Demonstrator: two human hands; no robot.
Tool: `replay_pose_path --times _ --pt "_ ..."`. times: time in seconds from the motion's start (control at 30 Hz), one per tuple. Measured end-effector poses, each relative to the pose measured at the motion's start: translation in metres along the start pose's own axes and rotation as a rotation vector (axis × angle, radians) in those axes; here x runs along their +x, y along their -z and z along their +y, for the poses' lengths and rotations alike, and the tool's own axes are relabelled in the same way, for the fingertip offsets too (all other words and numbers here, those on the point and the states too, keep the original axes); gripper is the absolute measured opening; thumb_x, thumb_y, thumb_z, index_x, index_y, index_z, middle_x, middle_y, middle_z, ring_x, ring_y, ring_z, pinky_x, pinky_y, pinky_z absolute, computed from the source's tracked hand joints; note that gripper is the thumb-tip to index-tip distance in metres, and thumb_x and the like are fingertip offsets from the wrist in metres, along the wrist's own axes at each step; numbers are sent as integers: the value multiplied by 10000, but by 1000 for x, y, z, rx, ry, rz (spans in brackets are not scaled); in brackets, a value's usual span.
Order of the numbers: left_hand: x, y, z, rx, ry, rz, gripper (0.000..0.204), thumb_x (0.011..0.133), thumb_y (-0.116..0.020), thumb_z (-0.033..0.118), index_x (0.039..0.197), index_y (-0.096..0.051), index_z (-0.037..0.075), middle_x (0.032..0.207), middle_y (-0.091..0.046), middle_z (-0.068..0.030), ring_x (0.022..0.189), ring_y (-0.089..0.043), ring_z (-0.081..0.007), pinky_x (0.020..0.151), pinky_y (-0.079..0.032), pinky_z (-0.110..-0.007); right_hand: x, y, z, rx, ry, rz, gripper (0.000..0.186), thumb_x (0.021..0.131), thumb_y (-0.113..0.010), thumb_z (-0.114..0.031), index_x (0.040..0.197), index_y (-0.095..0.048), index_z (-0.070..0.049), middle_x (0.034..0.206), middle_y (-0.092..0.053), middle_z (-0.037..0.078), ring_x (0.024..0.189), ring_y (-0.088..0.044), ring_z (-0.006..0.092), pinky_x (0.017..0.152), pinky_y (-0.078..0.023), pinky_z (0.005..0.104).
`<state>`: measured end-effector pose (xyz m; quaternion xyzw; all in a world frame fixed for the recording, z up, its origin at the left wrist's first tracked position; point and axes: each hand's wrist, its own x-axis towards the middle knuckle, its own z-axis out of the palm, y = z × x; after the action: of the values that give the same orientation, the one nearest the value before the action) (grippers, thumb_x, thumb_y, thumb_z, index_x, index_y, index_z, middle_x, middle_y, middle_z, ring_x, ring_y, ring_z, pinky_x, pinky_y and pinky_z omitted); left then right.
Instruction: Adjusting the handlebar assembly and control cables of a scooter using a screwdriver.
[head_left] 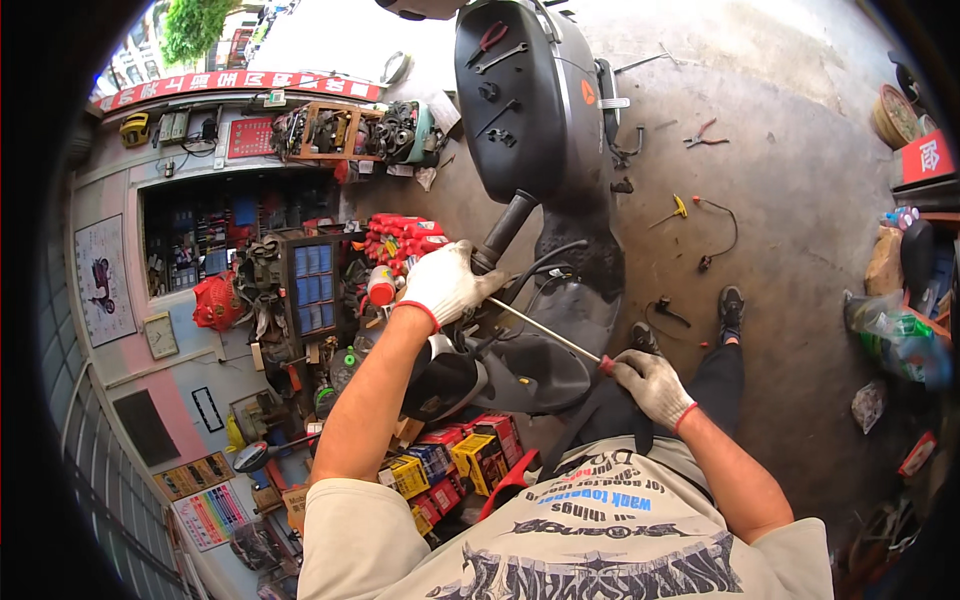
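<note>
My left hand [443,286], in a white work glove, is closed round the scooter's handlebar beside its black rubber grip [512,222]. In my gloved right hand [655,388] is a long screwdriver [548,334] with a red handle and a metal shaft. The shaft slants up and left, its far end beside my left fingers. Where exactly the tip touches is hidden. Black cables [545,262] loop near the tip. Below them lies the scooter's dark front body [540,370], and its black seat [510,130] is beyond the handlebar.
Red-handled pliers [490,37], a wrench [502,58] and small black parts lie on the seat. On the floor at right are more pliers [706,134], a yellow-handled tool [679,207] and a cable [735,225]. Stacked boxes [480,460] stand at lower left, near red packages [400,238].
</note>
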<state>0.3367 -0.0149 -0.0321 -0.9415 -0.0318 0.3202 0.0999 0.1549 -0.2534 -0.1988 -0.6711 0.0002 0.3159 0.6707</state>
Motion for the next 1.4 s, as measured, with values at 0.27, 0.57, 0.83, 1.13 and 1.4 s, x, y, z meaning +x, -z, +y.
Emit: replay_pose_path --times 0.27,0.57,0.83,1.13,1.4 --pt "7 -2 2 111 1 -20 562 840 -652 519 1016 -663 -14 952 -699 -238 939 -696 -402 861 -543 -472 1 11 -10 22 -67 -53 349 974 -594 -331 1011 -698 -1 904 -706 203 910 -672 385 810 -500 437" --pt "8 1 6 124 -56 18 539 846 -668 484 967 -662 -41 927 -696 -243 886 -705 -402 806 -559 -466 -1 8 -14 2 -164 -60 339 932 -649 -334 1011 -688 -7 931 -707 188 920 -668 393 814 -502 438" --pt "7 -1 2 66 -67 22 537 829 -675 494 982 -689 -21 923 -707 -229 892 -711 -390 832 -555 -454 -22 -38 4 -205 76 229 231 953 -620 -289 1089 -656 -106 986 -692 148 901 -673 377 811 -525 472" --pt "13 -18 -13 53 -82 96 496 827 -689 484 958 -686 6 885 -704 -225 891 -702 -398 821 -534 -472 -17 -34 -8 -144 -28 158 241 969 -577 -277 1058 -687 -82 910 -709 160 866 -683 382 763 -526 452" --pt "10 -16 -13 21 -87 90 515 816 -676 501 937 -690 0 902 -709 -227 872 -710 -390 824 -555 -464 -3 -1 -17 466 -409 -226 422 948 -655 -401 1081 -686 -1 736 -574 -7 622 -489 63 541 -417 248"
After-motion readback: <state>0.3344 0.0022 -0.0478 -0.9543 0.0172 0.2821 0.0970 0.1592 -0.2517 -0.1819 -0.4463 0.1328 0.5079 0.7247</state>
